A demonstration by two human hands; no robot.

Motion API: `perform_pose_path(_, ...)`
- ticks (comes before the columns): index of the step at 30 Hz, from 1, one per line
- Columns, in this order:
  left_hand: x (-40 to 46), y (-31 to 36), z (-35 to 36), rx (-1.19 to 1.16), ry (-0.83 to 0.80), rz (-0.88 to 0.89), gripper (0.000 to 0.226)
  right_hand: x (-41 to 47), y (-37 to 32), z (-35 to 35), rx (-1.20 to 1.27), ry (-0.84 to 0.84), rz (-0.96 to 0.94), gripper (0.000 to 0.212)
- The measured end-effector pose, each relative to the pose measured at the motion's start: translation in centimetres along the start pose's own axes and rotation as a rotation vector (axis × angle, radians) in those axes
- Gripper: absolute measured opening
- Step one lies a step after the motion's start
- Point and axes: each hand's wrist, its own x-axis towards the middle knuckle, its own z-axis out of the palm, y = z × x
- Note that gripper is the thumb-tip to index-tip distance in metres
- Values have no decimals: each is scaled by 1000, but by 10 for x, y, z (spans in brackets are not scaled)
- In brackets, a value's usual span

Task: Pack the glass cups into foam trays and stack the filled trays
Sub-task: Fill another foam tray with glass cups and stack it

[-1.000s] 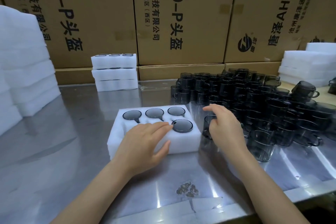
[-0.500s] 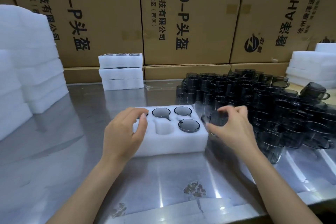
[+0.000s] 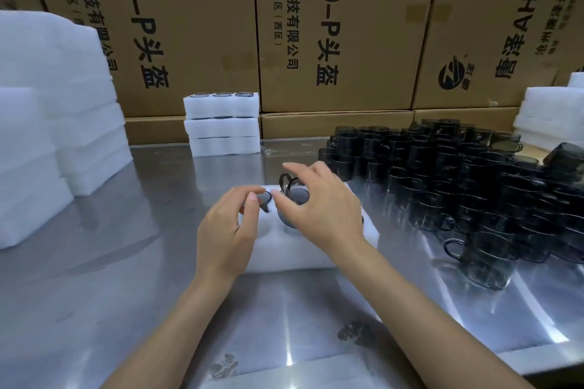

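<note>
Fingers of the right hand [image 3: 319, 215] curl round a dark smoked-glass cup [image 3: 295, 199], tilted just above the white foam tray [image 3: 284, 256] on the steel table [image 3: 126, 278]. The left hand [image 3: 226, 230] rests on the tray's left side, fingers loosely bent, holding nothing (thumb beside a seated cup [image 3: 264, 197]). More dark glass cups [image 3: 458, 174] crowd the right; a stack of filled trays [image 3: 222, 125] stands behind.
</note>
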Motion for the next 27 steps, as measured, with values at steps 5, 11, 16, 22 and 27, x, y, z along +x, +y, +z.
perform_pose_path(5,1,-3,1,-5,5,-17,27,-1,-1,7,-98,-61,8,39)
perform_pose_path(11,0,-4,1,7,5,-30,26,-2,0,5,-147,-146,61,39)
perform_pose_path(16,0,-2,0,21,-4,-20,28,-5,2,2,-165,-169,42,58)
perform_pose_path(22,0,7,-6,130,-13,114,40,-16,16,-11,10,-107,-31,56)
perform_pose_path(27,-3,14,-12,207,-131,384,40,-27,22,-19,22,-180,-167,44)
